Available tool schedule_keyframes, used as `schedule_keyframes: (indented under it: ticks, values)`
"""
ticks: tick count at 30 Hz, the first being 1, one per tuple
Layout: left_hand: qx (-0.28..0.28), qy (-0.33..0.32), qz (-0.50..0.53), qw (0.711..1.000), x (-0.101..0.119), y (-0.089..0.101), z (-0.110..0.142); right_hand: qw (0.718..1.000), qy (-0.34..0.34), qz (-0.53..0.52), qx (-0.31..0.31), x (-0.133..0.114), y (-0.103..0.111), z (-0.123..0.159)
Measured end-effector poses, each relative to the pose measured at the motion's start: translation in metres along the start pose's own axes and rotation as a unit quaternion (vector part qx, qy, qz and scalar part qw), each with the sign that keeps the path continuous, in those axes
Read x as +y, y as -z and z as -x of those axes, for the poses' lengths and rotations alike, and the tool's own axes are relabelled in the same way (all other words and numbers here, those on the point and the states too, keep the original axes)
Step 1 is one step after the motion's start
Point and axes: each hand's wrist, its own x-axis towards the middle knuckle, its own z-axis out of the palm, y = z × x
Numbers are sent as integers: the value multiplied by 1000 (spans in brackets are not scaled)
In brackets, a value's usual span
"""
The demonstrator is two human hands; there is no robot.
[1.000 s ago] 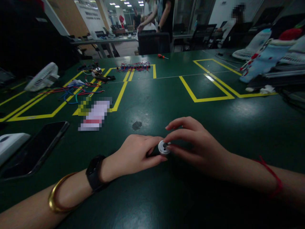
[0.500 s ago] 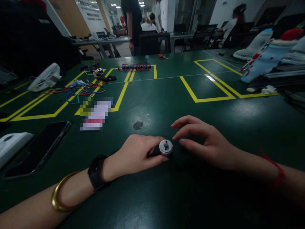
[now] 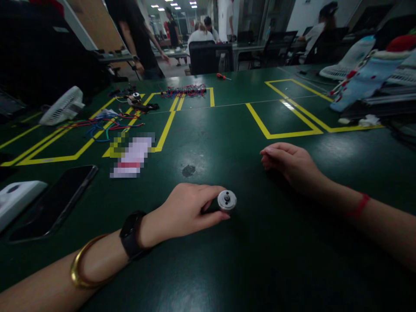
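My left hand (image 3: 190, 206) lies low over the table with thumb and fingers closed around a small metal motor (image 3: 227, 199). The motor's round silver face points up, with a short shaft in the middle and dark holes beside it. Its lower part is hidden by the hand and shadow. To the right and farther back, my right hand (image 3: 292, 167) rests near the tabletop, apart from the motor. Its fingers are curled and pressed together; anything between them is hidden or too small to make out.
On the left lie a dark phone (image 3: 53, 203), a white device (image 3: 19, 199), a blurred-out card (image 3: 133, 156) and coloured wires (image 3: 107, 123). A screwdriver (image 3: 222, 76) and a wire bundle (image 3: 185, 90) lie farther back. A blue plush figure (image 3: 367, 80) stands right. People are beyond.
My right hand has moved right and away from the motor, and its spread fingers have closed together. The left hand stays on the motor. A person in black behind the table has moved left.
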Motion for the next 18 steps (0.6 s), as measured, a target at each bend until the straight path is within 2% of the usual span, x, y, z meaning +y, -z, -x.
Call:
schedule_keyframes:
  ticks: [5,8,10,11,13,14,15,16,18]
  values:
    - [0,-2,-3,1000,0,0,0,999,21,43,-18,-1,-1,5]
    - [3,-7,-8,1000,0,0,0,990,52,124,-37,-3,-4,7]
    - [3,-7,-11,1000,1,0,1,964,109,228,-86,-5,-7,9]
    - [3,-7,-11,1000,1,0,0,939,148,287,-122,-6,-9,11]
    - [2,-3,-13,1000,1,1,0,870,230,391,-193,-9,-14,16]
    - [0,-1,-14,1000,1,0,0,840,263,423,-216,-11,-17,19]
    - [-2,1,-16,1000,1,0,0,821,287,437,-228,-14,-21,23]
    - [-3,2,-18,1000,1,0,0,817,303,434,-230,-17,-24,28]
    - [-3,0,-20,1000,1,0,-1,840,307,389,-220,-22,-32,39]
